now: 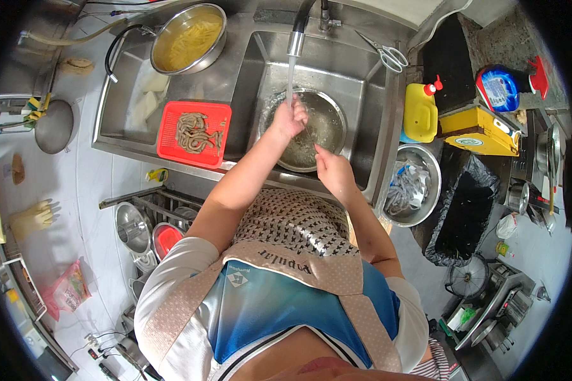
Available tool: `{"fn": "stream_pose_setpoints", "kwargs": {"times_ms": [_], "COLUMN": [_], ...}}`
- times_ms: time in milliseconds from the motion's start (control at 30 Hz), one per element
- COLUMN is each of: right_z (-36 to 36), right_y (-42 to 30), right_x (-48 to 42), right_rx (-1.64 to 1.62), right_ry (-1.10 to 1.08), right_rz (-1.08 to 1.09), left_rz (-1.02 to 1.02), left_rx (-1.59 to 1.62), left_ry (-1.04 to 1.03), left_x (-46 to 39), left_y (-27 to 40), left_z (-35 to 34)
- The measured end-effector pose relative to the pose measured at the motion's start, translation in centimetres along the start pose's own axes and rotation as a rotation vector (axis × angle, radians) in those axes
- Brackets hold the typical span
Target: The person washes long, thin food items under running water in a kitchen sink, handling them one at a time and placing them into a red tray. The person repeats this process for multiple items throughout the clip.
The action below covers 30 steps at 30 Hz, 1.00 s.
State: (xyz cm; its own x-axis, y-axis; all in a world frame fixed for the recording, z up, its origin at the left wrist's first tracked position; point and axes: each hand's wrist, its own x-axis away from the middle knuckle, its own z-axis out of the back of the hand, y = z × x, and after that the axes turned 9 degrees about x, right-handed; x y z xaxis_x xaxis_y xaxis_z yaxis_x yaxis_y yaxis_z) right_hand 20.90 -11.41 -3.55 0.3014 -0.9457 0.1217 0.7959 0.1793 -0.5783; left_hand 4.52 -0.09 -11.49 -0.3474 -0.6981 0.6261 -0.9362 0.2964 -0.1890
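Observation:
My left hand (290, 118), fingers curled, is under the stream of water (290, 76) from the tap spout (296, 44). A thin dark strand (311, 137) runs from it to my right hand (334, 170), which pinches the lower end. Both hands are over a round metal bowl (341, 114) of water standing in the steel sink (333, 66). To the left, a red plastic basket (167, 138) on the sink's divider holds long grey-brown worm-like pieces of food (195, 133). What the strand is made of cannot be told.
A steel bowl of pale yellow strips (195, 45) stands at the upper left, by a second basin (112, 114). Scissors (388, 55) lie on the right rim. Beyond are a yellow pump bottle (420, 114), a metal bowl of greyish pieces (437, 176) and a lined bin (436, 252).

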Motion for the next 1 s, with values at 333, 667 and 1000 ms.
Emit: {"fn": "stream_pose_setpoints", "kwargs": {"times_ms": [333,667,1000], "right_z": [0.3,-2.6,-3.1], "right_y": [-0.5,-0.5,-0.3], "right_x": [-0.8,-3.9,-4.5], "right_rx": [0.006,0.015,-0.034], "right_ry": [-0.069,-0.03,-0.002], "right_rz": [-0.064,-0.08,-0.082], "left_rz": [-0.083,-0.124,-0.119], "left_rx": [-0.227,-0.218,-0.309], "left_ry": [0.054,0.193,0.065], "left_x": [0.9,-0.2,-0.7], "left_y": [-0.4,-2.2,0.5], "left_z": [-0.3,1.4,2.1]}}
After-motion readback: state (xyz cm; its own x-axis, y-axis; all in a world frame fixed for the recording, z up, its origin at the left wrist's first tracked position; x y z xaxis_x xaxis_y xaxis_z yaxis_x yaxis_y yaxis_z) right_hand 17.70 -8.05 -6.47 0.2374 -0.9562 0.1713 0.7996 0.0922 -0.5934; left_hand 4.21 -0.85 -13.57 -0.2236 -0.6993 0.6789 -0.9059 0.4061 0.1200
